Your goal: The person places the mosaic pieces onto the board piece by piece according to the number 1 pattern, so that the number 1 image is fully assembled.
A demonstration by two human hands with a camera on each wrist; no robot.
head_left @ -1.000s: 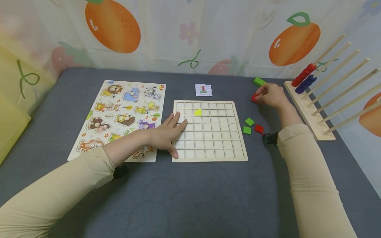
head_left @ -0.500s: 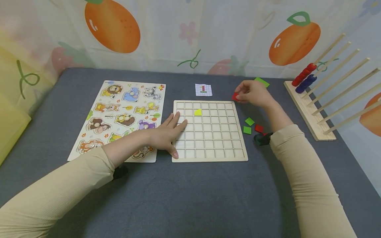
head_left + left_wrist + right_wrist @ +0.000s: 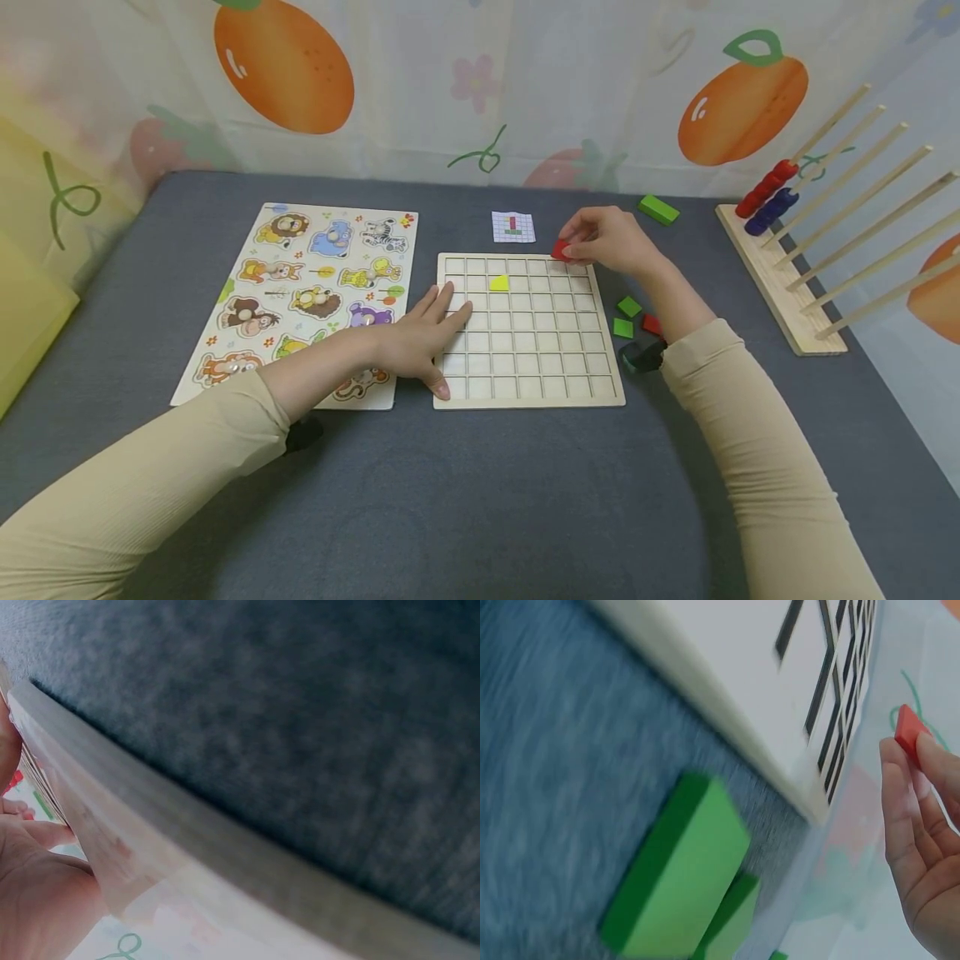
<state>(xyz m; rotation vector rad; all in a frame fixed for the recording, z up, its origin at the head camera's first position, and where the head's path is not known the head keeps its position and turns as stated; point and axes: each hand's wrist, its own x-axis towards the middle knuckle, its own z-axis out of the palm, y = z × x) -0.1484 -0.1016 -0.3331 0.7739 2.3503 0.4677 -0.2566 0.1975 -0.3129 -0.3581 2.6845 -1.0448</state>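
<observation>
A wooden grid board (image 3: pixel 532 343) lies at the middle of the table, with one yellow tile (image 3: pixel 498 283) in a cell of its second row. My left hand (image 3: pixel 416 342) rests with spread fingers on the board's left edge. Over the board's far right part, my right hand (image 3: pixel 607 237) pinches a red square tile (image 3: pixel 560 250) between thumb and fingers; the right wrist view shows the same red tile (image 3: pixel 910 733) held at the fingertips. Right of the board lie two green tiles (image 3: pixel 623 327) and a red tile (image 3: pixel 651 324), partly hidden by the wrist strap.
Behind the board is a small paper card (image 3: pixel 513 227) with a coloured grid pattern. An animal knob puzzle (image 3: pixel 300 292) lies on the left. A green block (image 3: pixel 658 210) sits at the back right, beside a wooden peg stand (image 3: pixel 780 283) with red and blue beads.
My right hand has carried the red tile leftward from beside the green block to above the board's far right part. The left hand has stayed still.
</observation>
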